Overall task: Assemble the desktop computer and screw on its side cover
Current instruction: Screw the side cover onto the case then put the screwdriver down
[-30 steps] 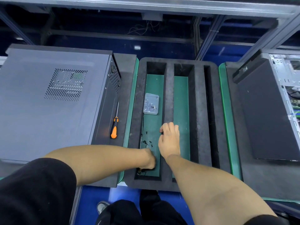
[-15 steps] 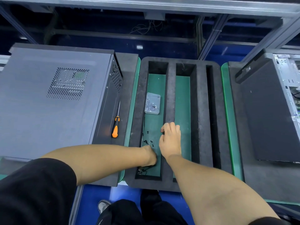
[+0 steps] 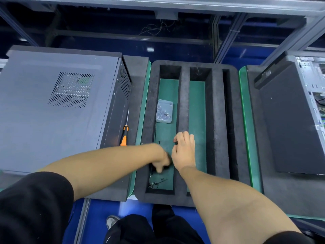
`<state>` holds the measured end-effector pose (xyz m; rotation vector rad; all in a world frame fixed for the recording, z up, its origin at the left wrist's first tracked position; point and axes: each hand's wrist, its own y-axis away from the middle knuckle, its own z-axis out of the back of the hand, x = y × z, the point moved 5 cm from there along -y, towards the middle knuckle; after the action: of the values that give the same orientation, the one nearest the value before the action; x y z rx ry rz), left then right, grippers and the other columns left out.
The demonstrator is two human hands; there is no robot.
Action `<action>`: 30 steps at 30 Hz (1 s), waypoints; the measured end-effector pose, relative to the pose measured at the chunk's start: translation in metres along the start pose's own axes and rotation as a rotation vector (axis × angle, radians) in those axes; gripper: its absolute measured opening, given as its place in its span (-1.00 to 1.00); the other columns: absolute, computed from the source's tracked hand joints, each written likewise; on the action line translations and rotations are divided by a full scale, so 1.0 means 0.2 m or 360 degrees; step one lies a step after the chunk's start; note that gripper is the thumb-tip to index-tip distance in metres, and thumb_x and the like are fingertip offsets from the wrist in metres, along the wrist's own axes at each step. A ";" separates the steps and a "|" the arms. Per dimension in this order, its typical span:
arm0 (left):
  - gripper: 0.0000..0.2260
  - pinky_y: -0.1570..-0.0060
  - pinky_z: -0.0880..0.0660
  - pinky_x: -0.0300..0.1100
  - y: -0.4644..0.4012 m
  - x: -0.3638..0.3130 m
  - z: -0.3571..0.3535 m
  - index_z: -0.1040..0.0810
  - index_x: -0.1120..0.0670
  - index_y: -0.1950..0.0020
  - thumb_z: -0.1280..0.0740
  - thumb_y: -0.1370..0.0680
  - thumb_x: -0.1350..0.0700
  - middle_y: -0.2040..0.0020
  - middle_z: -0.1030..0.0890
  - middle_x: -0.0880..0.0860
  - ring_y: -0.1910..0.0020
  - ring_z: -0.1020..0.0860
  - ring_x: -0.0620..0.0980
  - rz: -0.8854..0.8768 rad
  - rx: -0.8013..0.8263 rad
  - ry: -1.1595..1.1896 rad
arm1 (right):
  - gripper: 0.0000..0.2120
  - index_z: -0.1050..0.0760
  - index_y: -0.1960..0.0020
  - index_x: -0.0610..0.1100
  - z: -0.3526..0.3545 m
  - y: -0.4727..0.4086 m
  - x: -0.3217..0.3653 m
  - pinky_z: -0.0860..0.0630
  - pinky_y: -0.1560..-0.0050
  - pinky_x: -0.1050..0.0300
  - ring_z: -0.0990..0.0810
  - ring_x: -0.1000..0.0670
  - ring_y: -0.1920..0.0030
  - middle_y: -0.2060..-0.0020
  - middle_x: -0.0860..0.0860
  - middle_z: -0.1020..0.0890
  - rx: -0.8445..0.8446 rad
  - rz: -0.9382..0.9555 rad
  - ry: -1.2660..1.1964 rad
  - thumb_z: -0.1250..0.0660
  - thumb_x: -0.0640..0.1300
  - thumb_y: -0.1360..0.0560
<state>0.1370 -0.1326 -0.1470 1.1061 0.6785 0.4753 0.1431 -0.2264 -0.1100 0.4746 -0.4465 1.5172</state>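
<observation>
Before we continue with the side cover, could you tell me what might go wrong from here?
The loose screws lie scattered in the foam tray's deep left slot, where the blurred left hand could knock some away. The screwdriver rests close beside the computer case, and the forearm above could nudge it.

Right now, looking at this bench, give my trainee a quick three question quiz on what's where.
1. True or false: the screwdriver lies inside the foam tray.
2. Which tray slot holds the clear plastic box: A left, B middle, C right?
3. Fill in: the left hand reaches down into the ___ slot, among the loose screws.

Key: 1 false, it lies beside the closed computer case. 2 A. 3 left; the right hand rests on the divider next to it.
</observation>
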 end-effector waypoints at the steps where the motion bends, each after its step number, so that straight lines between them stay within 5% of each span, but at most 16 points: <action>1: -0.69 0.10 -0.51 -0.10 0.05 0.07 0.08 -0.57 0.24 -0.16 -0.31 -0.63 -0.01 0.05 -0.59 0.15 0.09 -0.55 0.15 0.0034 -0.0102 0.0274 | -0.63 -0.28 0.07 -0.01 0.00 0.00 0.00 -0.23 0.02 0.11 -0.20 0.01 0.09 0.08 0.04 -0.36 -0.0001 -0.0005 -0.0018 -0.20 -0.45 -0.35; 4: -0.84 0.38 -0.42 -0.26 0.13 0.25 0.25 -0.49 0.14 0.09 -0.28 -0.66 0.10 0.25 -0.44 0.03 0.36 -0.38 -0.06 -0.0009 -0.0235 0.1241 | -0.65 -0.30 0.06 -0.04 0.01 0.00 0.00 -0.30 -0.01 0.07 -0.22 -0.01 0.07 0.07 0.04 -0.33 -0.0012 -0.0004 -0.0052 -0.19 -0.46 -0.36; 7: -0.78 0.48 -0.21 -0.32 0.20 0.32 0.26 -0.38 0.09 0.16 -0.20 -0.69 0.21 0.38 -0.30 -0.03 0.47 -0.20 -0.13 -0.0132 -0.0093 0.2022 | -0.61 -0.27 0.05 -0.02 0.01 0.00 0.00 -0.34 -0.03 0.06 -0.24 0.00 0.06 0.07 0.04 -0.33 -0.0051 0.0005 -0.0119 -0.14 -0.49 -0.36; 11: -0.77 0.45 -0.18 -0.31 0.26 0.36 0.25 -0.37 0.10 0.15 -0.13 -0.71 0.22 0.34 -0.28 -0.01 0.43 -0.17 -0.13 -0.0328 -0.0127 0.2578 | -0.60 -0.28 0.04 -0.02 0.02 0.00 -0.01 -0.39 -0.05 0.04 -0.27 0.00 0.05 0.07 0.07 -0.34 -0.0087 -0.0001 -0.0185 -0.10 -0.49 -0.35; 15: -0.76 0.43 -0.08 -0.28 0.31 0.32 0.22 -0.34 0.06 0.17 -0.06 -0.70 0.16 0.35 -0.20 -0.05 0.41 -0.10 -0.12 -0.0488 -0.0334 0.3006 | -0.73 -0.28 0.02 0.03 0.03 0.01 0.00 -0.44 -0.07 0.03 -0.32 0.01 0.03 0.07 0.10 -0.37 -0.0071 -0.0004 -0.0271 -0.04 -0.28 -0.38; 20: -0.78 0.41 0.03 -0.18 0.40 0.27 0.13 -0.27 -0.01 0.24 -0.01 -0.58 0.17 0.29 -0.04 -0.02 0.37 0.02 -0.06 -0.0507 -0.0832 0.3181 | -0.79 -0.28 0.01 0.05 0.04 0.04 0.01 -0.47 -0.04 -0.01 -0.32 0.04 0.04 0.11 0.11 -0.39 -0.0066 -0.0037 -0.0299 -0.11 -0.20 -0.42; 25: -0.73 0.47 -0.02 -0.20 0.46 0.25 0.08 -0.30 -0.01 0.24 -0.04 -0.65 0.11 0.38 -0.15 -0.05 0.44 -0.05 -0.08 -0.0536 -0.1083 0.3010 | -0.74 -0.29 0.01 0.03 0.04 0.04 0.03 -0.47 -0.05 -0.03 -0.32 0.01 0.04 0.10 0.09 -0.42 -0.0065 -0.0038 -0.0187 -0.19 -0.31 -0.46; 28: -0.70 0.47 -0.13 -0.23 0.44 0.24 0.05 -0.39 0.01 0.23 -0.15 -0.69 0.00 0.40 -0.26 -0.04 0.47 -0.17 -0.09 -0.0232 -0.1085 0.2464 | -0.72 -0.30 0.01 0.02 0.04 0.04 0.03 -0.47 -0.05 -0.03 -0.30 0.02 0.04 0.11 0.09 -0.41 -0.0076 -0.0035 -0.0167 -0.18 -0.35 -0.46; 30: -0.71 0.35 -0.35 -0.19 0.41 0.23 0.05 -0.56 0.04 0.18 -0.24 -0.67 -0.06 0.32 -0.45 -0.01 0.38 -0.39 -0.06 -0.0057 -0.0985 0.1635 | -0.69 -0.30 0.02 0.02 0.04 0.04 0.03 -0.47 -0.05 -0.03 -0.31 0.02 0.04 0.11 0.09 -0.41 -0.0073 -0.0036 -0.0156 -0.17 -0.38 -0.46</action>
<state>0.1742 -0.0778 -0.0800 0.1950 1.3140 1.1545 0.1349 -0.2261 -0.1001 0.5177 -0.5495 1.4634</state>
